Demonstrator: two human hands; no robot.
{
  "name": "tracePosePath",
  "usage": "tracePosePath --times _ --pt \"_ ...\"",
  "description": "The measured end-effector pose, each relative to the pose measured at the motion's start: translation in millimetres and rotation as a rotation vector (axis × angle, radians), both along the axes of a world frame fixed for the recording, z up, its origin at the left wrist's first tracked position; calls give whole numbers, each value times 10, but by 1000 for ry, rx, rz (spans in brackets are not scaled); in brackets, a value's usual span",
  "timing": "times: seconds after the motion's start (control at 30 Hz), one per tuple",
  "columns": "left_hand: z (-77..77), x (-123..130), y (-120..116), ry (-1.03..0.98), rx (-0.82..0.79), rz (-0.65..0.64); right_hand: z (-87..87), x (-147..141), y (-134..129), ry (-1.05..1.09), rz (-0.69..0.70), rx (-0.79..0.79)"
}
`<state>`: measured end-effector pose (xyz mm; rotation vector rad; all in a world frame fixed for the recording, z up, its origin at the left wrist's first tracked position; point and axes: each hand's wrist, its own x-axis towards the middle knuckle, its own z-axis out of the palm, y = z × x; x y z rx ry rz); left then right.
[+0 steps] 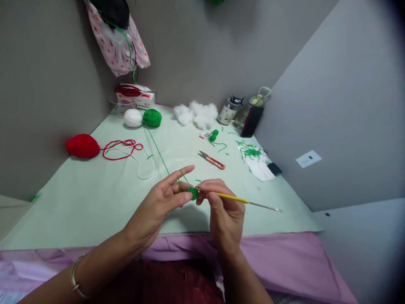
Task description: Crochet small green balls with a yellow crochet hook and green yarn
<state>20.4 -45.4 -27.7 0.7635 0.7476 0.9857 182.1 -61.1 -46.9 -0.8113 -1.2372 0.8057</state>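
Between thumb and fingers, my left hand [158,200] pinches a small round piece of green crochet work [193,193]. Green yarn [160,154] loops around its raised index finger and runs back to a green yarn ball [152,118]. My right hand [225,209] is closed around a crochet hook [232,197] with a yellow handle and metal ends. One end of the hook meets the green piece; the other points out to the right. The exact stitch is hidden by the fingers.
Orange-handled thread snips [211,160] lie beyond my hands. A white yarn ball [133,118], red yarn [82,146] and white stuffing [196,115] sit farther back. At right are a jar of tools [228,112], a phone [252,121] and green scraps [252,153] on a tissue.
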Motion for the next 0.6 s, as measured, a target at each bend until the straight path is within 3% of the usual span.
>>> tracePosePath --times 0.13,0.23,0.43,0.6 --pt "-21 -28 50 -166 -94 -116 14 53 55 236 67 -154" --pt "-45 -28 45 -157 -46 -106 30 65 83 346 150 -224" --pt "-61 -9 -24 145 173 -40 -22 7 5 84 48 -134" --pt "-70 -35 -6 137 145 14 -13 26 15 195 51 -178"
